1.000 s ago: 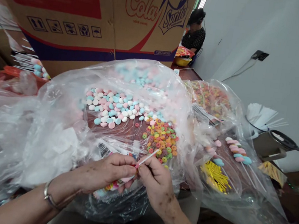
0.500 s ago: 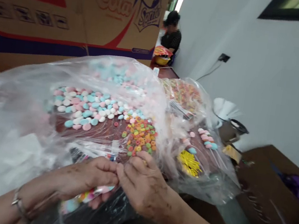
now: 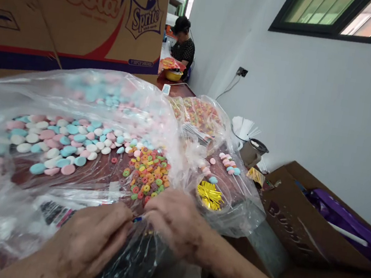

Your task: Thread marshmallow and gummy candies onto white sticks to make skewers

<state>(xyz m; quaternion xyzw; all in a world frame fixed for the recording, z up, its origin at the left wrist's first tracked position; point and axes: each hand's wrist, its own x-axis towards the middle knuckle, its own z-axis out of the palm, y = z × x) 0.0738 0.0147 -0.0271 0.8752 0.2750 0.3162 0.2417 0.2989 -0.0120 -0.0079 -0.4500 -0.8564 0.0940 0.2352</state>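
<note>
Clear plastic [image 3: 91, 187] covers part of the bench [image 3: 180, 90], probably to keep the loose rings [image 3: 147, 170] and sweets [image 3: 63, 139] clean, while a blue bit [image 3: 137, 219] shows between the left hand [image 3: 97, 237] and right hand [image 3: 176, 221], both curled inward, what each grips impossible to tell.

Reddish-brown table [image 3: 181, 90] — clear plastic [image 3: 177, 156] and yellow bowl [image 3: 173, 76] on it.
</note>
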